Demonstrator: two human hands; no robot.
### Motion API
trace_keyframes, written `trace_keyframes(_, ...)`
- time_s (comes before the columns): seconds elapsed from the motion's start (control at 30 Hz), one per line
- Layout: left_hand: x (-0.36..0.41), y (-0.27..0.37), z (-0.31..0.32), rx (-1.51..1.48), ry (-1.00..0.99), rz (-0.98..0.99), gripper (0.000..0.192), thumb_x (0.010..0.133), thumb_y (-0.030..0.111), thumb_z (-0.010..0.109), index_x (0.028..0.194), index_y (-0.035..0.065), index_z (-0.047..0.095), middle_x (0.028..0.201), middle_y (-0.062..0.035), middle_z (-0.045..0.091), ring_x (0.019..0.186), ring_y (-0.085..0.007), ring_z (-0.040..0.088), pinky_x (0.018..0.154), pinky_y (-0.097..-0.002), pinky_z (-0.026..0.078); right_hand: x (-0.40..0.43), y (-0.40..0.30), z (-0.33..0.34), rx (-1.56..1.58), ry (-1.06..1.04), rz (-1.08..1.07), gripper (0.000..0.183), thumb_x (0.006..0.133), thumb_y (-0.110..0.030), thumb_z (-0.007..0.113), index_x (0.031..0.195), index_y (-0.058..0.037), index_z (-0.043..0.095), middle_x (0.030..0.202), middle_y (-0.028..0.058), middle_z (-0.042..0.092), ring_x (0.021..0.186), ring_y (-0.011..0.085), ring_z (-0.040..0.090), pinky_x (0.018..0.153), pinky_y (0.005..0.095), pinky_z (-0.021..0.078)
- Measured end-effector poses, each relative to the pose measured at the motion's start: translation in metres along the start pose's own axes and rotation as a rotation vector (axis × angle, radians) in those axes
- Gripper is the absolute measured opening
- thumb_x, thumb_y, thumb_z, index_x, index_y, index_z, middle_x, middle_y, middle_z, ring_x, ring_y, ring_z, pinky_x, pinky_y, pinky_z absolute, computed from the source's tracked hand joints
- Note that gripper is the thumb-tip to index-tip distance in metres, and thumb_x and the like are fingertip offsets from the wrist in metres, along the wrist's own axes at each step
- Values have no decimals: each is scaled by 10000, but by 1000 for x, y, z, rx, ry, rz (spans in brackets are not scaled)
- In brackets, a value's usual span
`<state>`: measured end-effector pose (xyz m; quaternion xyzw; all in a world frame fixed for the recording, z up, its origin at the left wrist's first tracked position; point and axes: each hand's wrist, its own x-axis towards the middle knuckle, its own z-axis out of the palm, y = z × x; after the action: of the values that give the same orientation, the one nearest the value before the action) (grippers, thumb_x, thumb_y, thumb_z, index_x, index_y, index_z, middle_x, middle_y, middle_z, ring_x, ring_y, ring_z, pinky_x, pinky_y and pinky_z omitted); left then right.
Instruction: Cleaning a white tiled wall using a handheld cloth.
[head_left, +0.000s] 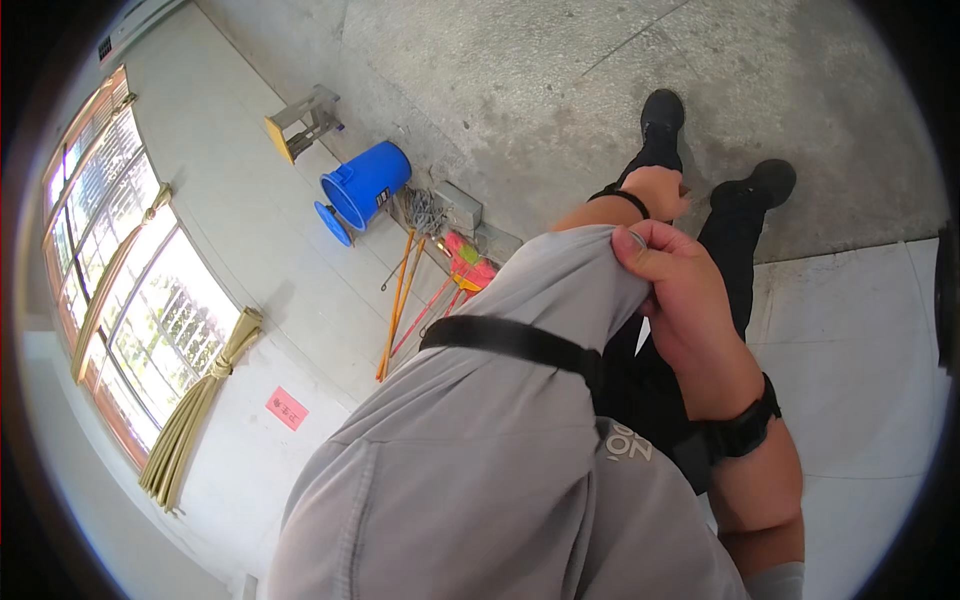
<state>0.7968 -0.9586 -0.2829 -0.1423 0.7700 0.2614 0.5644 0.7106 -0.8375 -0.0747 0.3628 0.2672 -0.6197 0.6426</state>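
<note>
My right hand (686, 289), with a black watch (742, 431) on its wrist, pinches the hem of the grey shirt sleeve (592, 262) between thumb and fingers. The cloth is drawn taut towards it. Out of that sleeve comes my left forearm, wearing a thin black wristband (626, 196). My left hand (654, 189) hangs just beyond the hem; its fingers are mostly hidden and I cannot tell how they are held. A black strap (510, 337) crosses the grey shirt (465, 487) and sleeve. Below are my black trousers (727, 262) and black shoes (662, 112).
Along the wall to the left stand a step stool (304, 124), a blue plastic bin (371, 184) and its lid (332, 223). A string mop (422, 210), a pink-red broom (465, 259) and grey blocks (459, 204) are beside them. A curtained window (142, 300) is farther left.
</note>
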Motion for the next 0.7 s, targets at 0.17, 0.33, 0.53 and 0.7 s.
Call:
trace_keyframes(0.17,-7,-20,6,45,23,32,413,852,355,628,1113,50,723,1109,-213,731,1074,-413,680,941,-485,532,15,10,2,-6,-16,-109,192,916,-245,790,932,-86,683,796,-53,610,720,42,523,635,213,388)
trace_keyframes(0.33,18,-30,-21,-30,150,-51,385,876,307,607,1140,54,727,1008,-216,748,938,-380,725,849,-480,567,-2,22,13,-239,170,-435,179,893,-135,799,975,-53,662,847,-19,612,723,52,519,637,208,404)
trace_keyframes(0.53,76,-21,-98,-624,360,-230,416,886,310,614,1148,-1,703,1048,-207,752,1015,-371,724,887,-432,557,-46,31,19,-384,38,-730,273,850,-44,811,1077,-45,659,902,4,636,689,43,538,630,201,431)
trace_keyframes(0.7,85,-17,-144,-604,390,-172,450,884,308,618,1180,-22,692,1039,-216,754,962,-376,734,875,-430,565,-62,16,31,-302,-58,-629,347,818,-71,853,1108,-43,665,922,-4,644,692,31,557,605,179,410)
